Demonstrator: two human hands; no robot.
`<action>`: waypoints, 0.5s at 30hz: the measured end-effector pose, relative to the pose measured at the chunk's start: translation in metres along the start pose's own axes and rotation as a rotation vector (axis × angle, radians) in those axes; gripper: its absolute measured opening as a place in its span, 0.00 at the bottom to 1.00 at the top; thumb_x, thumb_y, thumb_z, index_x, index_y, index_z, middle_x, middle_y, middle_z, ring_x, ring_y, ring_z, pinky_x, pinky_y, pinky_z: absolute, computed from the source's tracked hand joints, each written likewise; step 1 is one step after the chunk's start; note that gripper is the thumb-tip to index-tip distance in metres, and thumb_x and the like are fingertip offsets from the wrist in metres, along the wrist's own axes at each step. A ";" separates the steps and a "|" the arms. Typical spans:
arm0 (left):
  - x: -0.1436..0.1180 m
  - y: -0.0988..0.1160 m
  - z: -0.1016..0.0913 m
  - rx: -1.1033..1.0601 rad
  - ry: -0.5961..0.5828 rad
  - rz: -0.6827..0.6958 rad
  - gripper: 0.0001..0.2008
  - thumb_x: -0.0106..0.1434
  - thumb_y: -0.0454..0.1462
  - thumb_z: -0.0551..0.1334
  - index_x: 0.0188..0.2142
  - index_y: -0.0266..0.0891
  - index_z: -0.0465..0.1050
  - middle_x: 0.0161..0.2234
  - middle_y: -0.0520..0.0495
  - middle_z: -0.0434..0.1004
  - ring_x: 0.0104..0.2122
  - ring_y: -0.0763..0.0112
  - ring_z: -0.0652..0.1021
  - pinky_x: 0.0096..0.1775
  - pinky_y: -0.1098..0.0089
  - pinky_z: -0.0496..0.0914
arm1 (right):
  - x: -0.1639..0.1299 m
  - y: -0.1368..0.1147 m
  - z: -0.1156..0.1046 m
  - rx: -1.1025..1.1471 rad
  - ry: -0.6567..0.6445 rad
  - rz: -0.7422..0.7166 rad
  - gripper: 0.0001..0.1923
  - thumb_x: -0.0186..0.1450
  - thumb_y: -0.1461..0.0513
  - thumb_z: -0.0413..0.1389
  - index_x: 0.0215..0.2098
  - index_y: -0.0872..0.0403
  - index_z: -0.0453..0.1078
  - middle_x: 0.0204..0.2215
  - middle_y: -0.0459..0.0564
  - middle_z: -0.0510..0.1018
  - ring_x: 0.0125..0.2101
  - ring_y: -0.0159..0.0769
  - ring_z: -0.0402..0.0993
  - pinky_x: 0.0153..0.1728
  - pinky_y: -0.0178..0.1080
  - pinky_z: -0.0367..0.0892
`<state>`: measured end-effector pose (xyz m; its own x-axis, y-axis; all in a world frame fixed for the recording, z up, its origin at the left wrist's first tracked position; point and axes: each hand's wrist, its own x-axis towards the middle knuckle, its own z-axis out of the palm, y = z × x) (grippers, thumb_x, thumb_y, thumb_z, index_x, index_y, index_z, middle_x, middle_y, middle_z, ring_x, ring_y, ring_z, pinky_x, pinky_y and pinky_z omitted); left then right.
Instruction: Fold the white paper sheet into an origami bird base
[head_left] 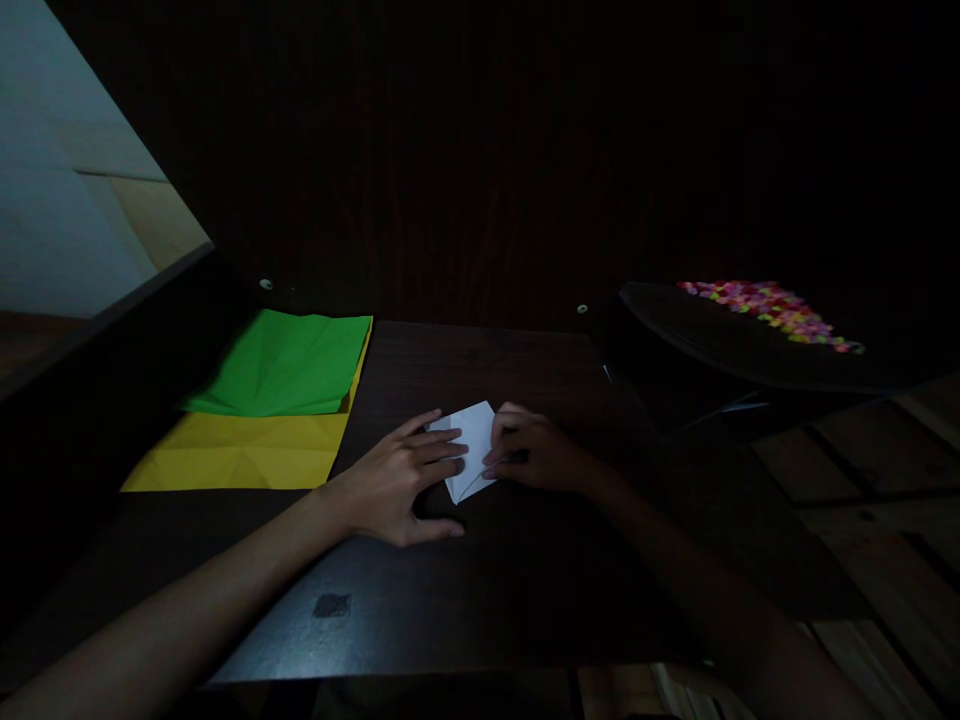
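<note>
A small folded piece of white paper lies on the dark wooden desk between my hands. My left hand rests on its left side, fingers spread flat and thumb held apart below. On the right edge of the paper, the fingers of my right hand are curled together and pinch or press it. A crease line runs near the paper's bottom corner. The underside of the paper is hidden.
Left of my hands lies a creased green sheet on top of a yellow sheet. A dark raised panel stands behind. At right, a string of pink and yellow flower-like pieces rests on a dark surface. Wooden slats show below it.
</note>
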<state>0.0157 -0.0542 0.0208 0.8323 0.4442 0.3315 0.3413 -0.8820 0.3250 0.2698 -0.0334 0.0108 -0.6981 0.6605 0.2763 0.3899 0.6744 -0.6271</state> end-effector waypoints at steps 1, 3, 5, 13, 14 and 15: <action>0.000 0.000 0.001 -0.001 0.008 -0.001 0.28 0.58 0.50 0.66 0.51 0.35 0.73 0.50 0.36 0.77 0.57 0.50 0.71 0.62 0.44 0.54 | 0.000 0.001 0.000 0.011 -0.007 -0.038 0.03 0.59 0.62 0.65 0.32 0.51 0.78 0.33 0.48 0.77 0.40 0.39 0.71 0.43 0.44 0.67; 0.001 0.001 0.003 -0.026 0.032 -0.008 0.23 0.60 0.47 0.65 0.50 0.36 0.74 0.50 0.38 0.78 0.56 0.52 0.72 0.62 0.45 0.56 | 0.000 0.002 0.002 0.025 -0.012 -0.079 0.01 0.61 0.63 0.63 0.31 0.51 0.78 0.38 0.49 0.78 0.42 0.39 0.72 0.46 0.46 0.67; 0.001 0.001 0.004 -0.094 0.042 -0.022 0.16 0.61 0.42 0.64 0.47 0.38 0.75 0.49 0.40 0.78 0.55 0.55 0.73 0.59 0.49 0.62 | 0.000 0.001 0.003 0.026 -0.015 -0.087 0.01 0.62 0.63 0.62 0.32 0.52 0.77 0.39 0.50 0.78 0.43 0.39 0.73 0.48 0.48 0.66; 0.004 0.009 0.016 -0.352 0.111 -0.218 0.05 0.61 0.38 0.66 0.29 0.39 0.74 0.47 0.45 0.78 0.50 0.63 0.76 0.51 0.61 0.71 | 0.004 -0.005 0.001 0.017 -0.038 -0.033 0.01 0.62 0.64 0.62 0.31 0.53 0.75 0.38 0.49 0.77 0.42 0.38 0.71 0.48 0.47 0.64; 0.004 0.011 0.019 -0.349 0.127 -0.252 0.05 0.61 0.36 0.65 0.28 0.40 0.73 0.47 0.45 0.77 0.49 0.63 0.76 0.51 0.61 0.71 | 0.004 -0.005 0.001 0.020 -0.040 -0.027 0.02 0.62 0.64 0.62 0.31 0.53 0.75 0.38 0.48 0.77 0.42 0.38 0.71 0.48 0.46 0.64; 0.005 0.013 0.021 -0.344 0.140 -0.280 0.06 0.61 0.35 0.65 0.27 0.40 0.73 0.47 0.45 0.77 0.49 0.63 0.76 0.51 0.60 0.71 | 0.004 -0.004 0.001 0.026 -0.043 -0.021 0.02 0.62 0.64 0.62 0.31 0.53 0.74 0.38 0.48 0.77 0.42 0.38 0.71 0.49 0.46 0.64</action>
<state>0.0332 -0.0665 0.0085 0.6540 0.6953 0.2980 0.3600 -0.6325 0.6858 0.2646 -0.0342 0.0136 -0.7313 0.6313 0.2583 0.3599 0.6788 -0.6401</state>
